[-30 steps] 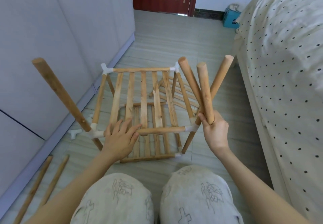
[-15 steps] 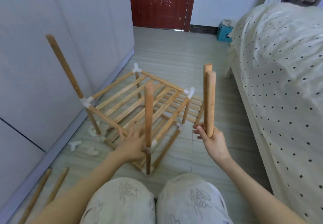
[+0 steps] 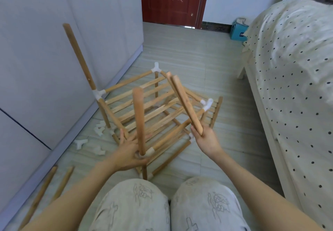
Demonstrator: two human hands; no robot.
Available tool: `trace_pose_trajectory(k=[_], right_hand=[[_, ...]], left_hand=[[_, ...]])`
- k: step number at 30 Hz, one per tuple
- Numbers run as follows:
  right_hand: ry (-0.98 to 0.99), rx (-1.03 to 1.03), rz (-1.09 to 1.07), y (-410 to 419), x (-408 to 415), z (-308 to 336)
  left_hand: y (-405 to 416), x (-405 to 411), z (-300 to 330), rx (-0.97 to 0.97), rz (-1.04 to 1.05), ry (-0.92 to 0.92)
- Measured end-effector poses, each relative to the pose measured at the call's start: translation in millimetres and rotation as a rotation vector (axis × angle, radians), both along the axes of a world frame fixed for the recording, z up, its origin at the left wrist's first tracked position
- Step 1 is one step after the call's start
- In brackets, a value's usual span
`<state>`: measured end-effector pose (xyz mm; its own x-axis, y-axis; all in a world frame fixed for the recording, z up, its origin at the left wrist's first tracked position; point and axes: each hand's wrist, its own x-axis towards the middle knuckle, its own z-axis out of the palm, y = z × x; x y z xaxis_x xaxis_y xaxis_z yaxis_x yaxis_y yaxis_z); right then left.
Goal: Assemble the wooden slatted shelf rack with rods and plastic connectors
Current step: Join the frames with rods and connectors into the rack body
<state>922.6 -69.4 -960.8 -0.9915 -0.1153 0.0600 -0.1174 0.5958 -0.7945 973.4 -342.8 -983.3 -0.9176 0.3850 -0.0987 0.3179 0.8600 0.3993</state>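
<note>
Rack (image 3: 155, 108) now turned corner-first on the floor (image 3: 207, 64), left hand (image 3: 128, 152) spread open, seemingly against the near connector (image 3: 150, 151), right hand (image 3: 207, 141) gripping two rods (image 3: 183, 102) tipped from upright toward the frame, probably for the bare right connector (image 3: 208, 104).

Left hand (image 3: 128, 151) spread flat, fingers straight; right hand (image 3: 207, 139) raised, fingers curled.
</note>
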Motion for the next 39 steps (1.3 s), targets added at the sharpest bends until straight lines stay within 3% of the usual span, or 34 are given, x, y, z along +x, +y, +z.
trace_pose_trajectory(k=[2,5,7,10,12,15,18,19,22,24,27,39], right_hand=[[0.049,0.096,0.091,-2.3,-0.3,-3.1],[0.103,0.366,0.268,-3.6,-1.6,-9.3],[0.116,0.439,0.352,-7.5,1.6,-10.6],[0.023,0.163,0.236,-21.4,13.0,-6.8],[-0.039,0.007,0.098,-29.3,15.7,-1.4],[-0.042,-0.152,-0.025,-27.6,11.2,13.2],[-0.092,-0.345,-0.117,-18.2,6.9,30.9],[-0.115,-0.422,-0.158,-16.0,6.2,37.1],[-0.193,-0.699,-0.254,-10.0,1.5,55.7],[-0.214,-0.752,-0.292,-0.9,-2.6,63.2],[-0.185,-0.652,-0.315,13.4,-3.8,64.4],[-0.08,-0.305,-0.211,9.4,-19.2,51.3]], left_hand=[[-18.5,9.1,2.8,0.105,0.028,0.048],[-43.0,21.3,5.1,0.377,0.211,-0.026],[-47.7,28.7,2.4,0.42,0.367,-0.015],[-44.1,42.3,-11.7,0.491,0.823,0.056],[-33.7,52.4,-14.8,0.419,1.051,0.081],[-16.9,57.7,-14.5,0.009,0.914,0.188],[7.5,41.0,2.7,0.003,0.464,0.479],[14.7,30.6,5.9,-0.032,0.347,0.49],[22.2,1.9,6.6,-0.141,0.276,0.191],[22.3,-6.2,-3.6,-0.25,0.298,0.025],[22.0,-8.9,-12.8,-0.329,0.295,0.034],[20.1,-10.8,-11.7,-0.198,0.301,0.008]])
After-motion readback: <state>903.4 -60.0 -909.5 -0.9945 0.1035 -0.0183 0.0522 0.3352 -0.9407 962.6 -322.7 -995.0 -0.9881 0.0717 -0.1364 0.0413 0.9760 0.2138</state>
